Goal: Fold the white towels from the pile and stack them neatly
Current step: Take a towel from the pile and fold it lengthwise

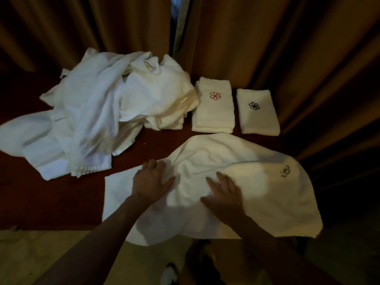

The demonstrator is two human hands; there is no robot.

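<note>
A white towel [246,182] lies spread across the near edge of the dark red desk [51,202], its front hem hanging slightly over the edge and a small dark embroidered emblem [285,171] showing near its right end. Both hands are flat on it with fingers straight and holding nothing: the left hand [151,183] presses on the left-centre of the cloth, the right hand [225,194] just beside it toward the middle, the two a little apart. This looks like smoothing before a fold. Behind, to the left, the unfolded pile [102,112] of white towels sits heaped and rumpled, and to the right of it two folded stacks stand side by side, one with a red emblem [213,105] and one with a black emblem [258,112]. Brown curtains [287,48] hang behind the desk. The towel appears soft, limp terry, light and in no way fragile; it will sag and wrinkle if lifted from the middle, so a fold is likely best made by pinching two corners or an edge and carrying it over evenly. The overhanging hem could drag the cloth off the desk if it is pulled toward the person.
</note>
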